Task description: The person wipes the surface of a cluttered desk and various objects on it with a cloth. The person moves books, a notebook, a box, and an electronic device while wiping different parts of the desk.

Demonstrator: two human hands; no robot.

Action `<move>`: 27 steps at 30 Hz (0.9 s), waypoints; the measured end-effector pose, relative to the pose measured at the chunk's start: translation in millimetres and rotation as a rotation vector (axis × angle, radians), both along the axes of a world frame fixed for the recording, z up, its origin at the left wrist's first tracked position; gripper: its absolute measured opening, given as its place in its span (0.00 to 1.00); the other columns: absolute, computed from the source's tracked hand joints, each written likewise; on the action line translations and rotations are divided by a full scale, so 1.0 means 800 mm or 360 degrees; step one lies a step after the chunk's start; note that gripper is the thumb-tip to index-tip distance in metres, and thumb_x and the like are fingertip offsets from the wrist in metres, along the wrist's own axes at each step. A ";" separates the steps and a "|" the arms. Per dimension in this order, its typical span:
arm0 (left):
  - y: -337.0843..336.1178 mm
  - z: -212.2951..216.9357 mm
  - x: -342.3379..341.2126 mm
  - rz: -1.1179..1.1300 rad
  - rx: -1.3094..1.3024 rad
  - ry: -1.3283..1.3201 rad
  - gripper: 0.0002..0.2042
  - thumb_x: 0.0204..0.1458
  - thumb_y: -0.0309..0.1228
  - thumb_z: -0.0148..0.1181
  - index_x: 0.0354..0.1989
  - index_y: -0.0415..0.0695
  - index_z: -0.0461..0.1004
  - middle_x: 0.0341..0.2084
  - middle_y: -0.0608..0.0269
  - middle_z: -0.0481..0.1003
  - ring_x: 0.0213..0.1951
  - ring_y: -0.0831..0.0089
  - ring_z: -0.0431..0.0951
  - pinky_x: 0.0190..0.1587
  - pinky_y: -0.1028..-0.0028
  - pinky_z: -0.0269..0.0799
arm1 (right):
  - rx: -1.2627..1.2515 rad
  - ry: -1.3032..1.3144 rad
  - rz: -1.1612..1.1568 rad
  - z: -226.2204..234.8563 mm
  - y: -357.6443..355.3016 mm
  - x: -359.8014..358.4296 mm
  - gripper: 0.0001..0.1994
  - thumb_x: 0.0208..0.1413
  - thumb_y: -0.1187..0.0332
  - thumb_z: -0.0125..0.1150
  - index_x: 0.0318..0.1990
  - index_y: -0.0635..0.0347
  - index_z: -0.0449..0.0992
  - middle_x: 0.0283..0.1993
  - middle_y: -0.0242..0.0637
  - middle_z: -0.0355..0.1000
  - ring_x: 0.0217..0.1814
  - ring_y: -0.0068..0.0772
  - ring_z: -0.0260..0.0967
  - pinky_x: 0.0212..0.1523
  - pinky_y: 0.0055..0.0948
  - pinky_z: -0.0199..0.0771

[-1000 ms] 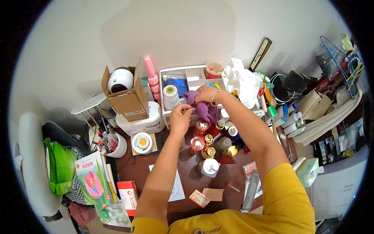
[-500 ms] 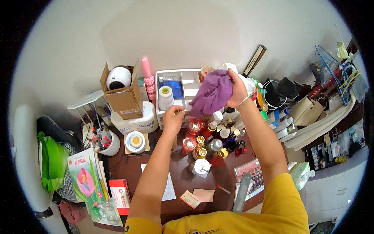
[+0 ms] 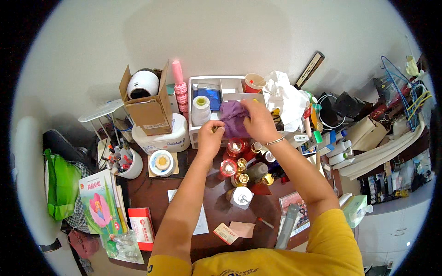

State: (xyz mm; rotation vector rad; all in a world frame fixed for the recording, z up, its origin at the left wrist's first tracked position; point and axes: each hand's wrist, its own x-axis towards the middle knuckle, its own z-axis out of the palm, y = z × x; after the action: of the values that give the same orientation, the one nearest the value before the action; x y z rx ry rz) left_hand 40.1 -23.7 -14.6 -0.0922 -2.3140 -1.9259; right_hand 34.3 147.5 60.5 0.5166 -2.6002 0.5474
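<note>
My right hand (image 3: 260, 120) grips a crumpled purple cloth (image 3: 233, 116) and presses it against the front part of a white compartment organizer (image 3: 235, 95). My left hand (image 3: 210, 136) is closed in a pinch just left of the cloth; a small yellowish bit shows at its fingers, too small to name. A white cone of thread (image 3: 200, 110) stands in the organizer behind the left hand, beside a blue packet (image 3: 210, 99). Below my hands are several bottles, among them a red-glass one (image 3: 228, 168) and a gold-capped one (image 3: 239, 179).
A cardboard box (image 3: 148, 114) holding a white device sits on a white lidded container (image 3: 161, 137) at the left. A white plastic bag (image 3: 286, 101) bulges beside the organizer's right end. Nearer lie a red-and-white box (image 3: 141, 229), paper cards (image 3: 225, 233) and a grey tube (image 3: 288, 225).
My right hand has lowered the purple cloth from above the organizer down into its front, moving left. The cloth is more bunched. My left hand has shifted slightly.
</note>
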 end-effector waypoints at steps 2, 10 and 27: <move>-0.003 0.003 0.004 0.0036 -0.0019 -0.0047 0.06 0.46 0.26 0.57 0.32 0.39 0.74 0.21 0.66 0.72 0.21 0.81 0.70 0.23 0.79 0.66 | 0.0332 -0.0506 0.0213 0.004 -0.012 0.003 0.21 0.42 0.66 0.57 0.47 0.63 0.69 0.37 0.45 0.72 0.46 0.49 0.66 0.48 0.41 0.64; -0.001 0.005 0.003 0.0036 0.0082 -0.0151 0.06 0.44 0.25 0.57 0.31 0.38 0.75 0.26 0.59 0.75 0.29 0.73 0.73 0.35 0.74 0.68 | 0.0925 -0.0746 0.0115 -0.004 -0.039 -0.037 0.22 0.35 0.56 0.61 0.40 0.58 0.75 0.44 0.47 0.70 0.48 0.44 0.67 0.49 0.45 0.64; 0.003 0.017 0.009 0.0060 0.0061 -0.0103 0.06 0.45 0.26 0.57 0.31 0.41 0.75 0.20 0.67 0.72 0.23 0.81 0.70 0.25 0.78 0.66 | 0.1142 -0.0629 0.0294 0.022 -0.021 -0.019 0.33 0.38 0.42 0.57 0.51 0.51 0.71 0.45 0.46 0.69 0.51 0.48 0.63 0.54 0.44 0.58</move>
State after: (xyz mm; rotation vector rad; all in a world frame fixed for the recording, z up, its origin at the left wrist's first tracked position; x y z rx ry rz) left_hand 47.3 -21.4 -0.7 0.0173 -2.3000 -1.9828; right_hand 19.0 131.0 78.1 0.9566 -3.1159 -0.2992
